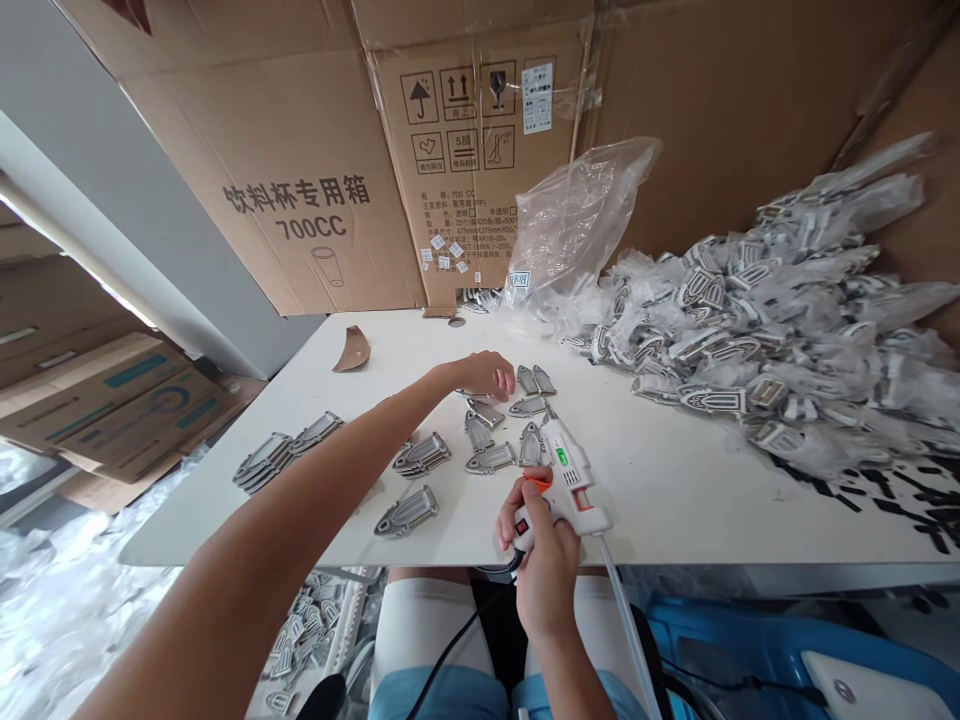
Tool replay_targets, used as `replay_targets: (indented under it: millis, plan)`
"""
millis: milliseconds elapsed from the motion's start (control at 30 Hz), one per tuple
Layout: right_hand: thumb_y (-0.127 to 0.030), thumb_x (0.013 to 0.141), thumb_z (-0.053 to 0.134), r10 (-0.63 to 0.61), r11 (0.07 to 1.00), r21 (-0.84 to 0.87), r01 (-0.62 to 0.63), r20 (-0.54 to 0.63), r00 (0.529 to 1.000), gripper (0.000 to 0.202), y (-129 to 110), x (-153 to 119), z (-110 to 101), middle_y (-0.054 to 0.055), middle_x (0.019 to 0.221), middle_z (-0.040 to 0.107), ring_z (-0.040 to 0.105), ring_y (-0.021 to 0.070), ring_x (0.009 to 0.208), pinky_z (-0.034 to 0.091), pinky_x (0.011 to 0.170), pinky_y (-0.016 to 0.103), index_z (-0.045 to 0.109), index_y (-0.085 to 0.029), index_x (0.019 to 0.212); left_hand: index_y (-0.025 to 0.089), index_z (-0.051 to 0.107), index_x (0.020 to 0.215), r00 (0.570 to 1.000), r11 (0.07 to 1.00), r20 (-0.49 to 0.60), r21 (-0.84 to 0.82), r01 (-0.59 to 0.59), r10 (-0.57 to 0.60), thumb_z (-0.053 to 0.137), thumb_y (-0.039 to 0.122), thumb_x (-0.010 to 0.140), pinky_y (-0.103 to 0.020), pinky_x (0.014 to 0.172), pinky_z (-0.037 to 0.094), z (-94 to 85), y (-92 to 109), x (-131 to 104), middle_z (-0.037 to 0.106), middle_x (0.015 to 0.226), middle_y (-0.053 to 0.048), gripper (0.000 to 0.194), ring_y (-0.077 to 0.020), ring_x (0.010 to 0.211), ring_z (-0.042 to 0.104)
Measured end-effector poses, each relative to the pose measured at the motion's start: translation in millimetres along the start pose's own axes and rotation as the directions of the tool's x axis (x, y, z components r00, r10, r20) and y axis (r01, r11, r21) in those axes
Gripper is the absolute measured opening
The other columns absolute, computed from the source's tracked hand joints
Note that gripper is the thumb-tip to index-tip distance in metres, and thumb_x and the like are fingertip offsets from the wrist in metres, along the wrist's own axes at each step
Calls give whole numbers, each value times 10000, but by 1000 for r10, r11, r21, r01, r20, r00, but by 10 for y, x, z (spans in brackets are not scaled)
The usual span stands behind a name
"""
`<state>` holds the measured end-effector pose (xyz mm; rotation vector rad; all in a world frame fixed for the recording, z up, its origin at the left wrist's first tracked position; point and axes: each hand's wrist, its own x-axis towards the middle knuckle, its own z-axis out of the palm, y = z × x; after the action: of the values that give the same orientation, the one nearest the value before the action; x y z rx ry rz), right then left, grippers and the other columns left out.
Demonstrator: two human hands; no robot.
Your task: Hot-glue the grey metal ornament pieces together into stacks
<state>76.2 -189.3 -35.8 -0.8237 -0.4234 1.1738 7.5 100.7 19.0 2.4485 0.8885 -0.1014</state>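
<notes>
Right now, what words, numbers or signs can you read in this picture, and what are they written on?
"饮料杯专用箱" and "700CC", with a cup drawing: left cardboard box.
Handling signs (umbrella, up arrows, glass) and "700 CC": middle cardboard box; its small print is too blurred to read.
White label on that box: too small to read.
Small tag on the plastic bag: too blurred to read.

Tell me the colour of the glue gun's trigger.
Orange, on the white glue gun held in the right hand; the head view shows it.

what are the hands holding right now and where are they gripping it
The right hand grips the white glue gun by its handle, a finger at the orange trigger. The left hand rests on the metal pieces; any grip is unclear.
</notes>
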Motion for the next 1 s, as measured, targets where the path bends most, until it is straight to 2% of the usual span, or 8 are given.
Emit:
replay_targets:
  millis: [233,433,733,1000]
  plan:
    - [-492,1004,694,-2,1000,-1,2,7,1000,287,-1,6,0,-78,606,490,401,113,524,357,519,256,571,-241,1068,224,815,894,1000,1000,-28,10,-12,12,781,258,787,-264,844,541,11,25,-28,835,983,-22,117,-212,968,756]
    - [-495,991,706,18,1000,8,-18,0,1000,297,2,6,-2,-77,618,486,401,112,522,359,520,261,572,-241,1069,231,808,969,999,1000,-37,16,2,-1,795,256,788,-258,854,553,12,24,-26,838,1029,-23,183,-207,995,760]
    - [-485,1007,684,2,1000,-10,-2,13,1000,276,0,-12,-7,-78,594,485,396,115,527,358,532,263,575,-243,1083,227,822,962,998,998,-37,23,55,-54,834,293,778,-277,929,553,33,-22,10,848,1024,-25,196,-212,993,776]
    - [-506,1006,678,2,1000,-19,-1,24,1000,298,-6,-7,-8,-77,600,480,394,120,531,360,543,277,576,-231,1058,218,811,977,997,998,-30,7,67,-66,832,284,764,-266,867,563,37,-54,36,839,1037,-35,224,-211,974,768]
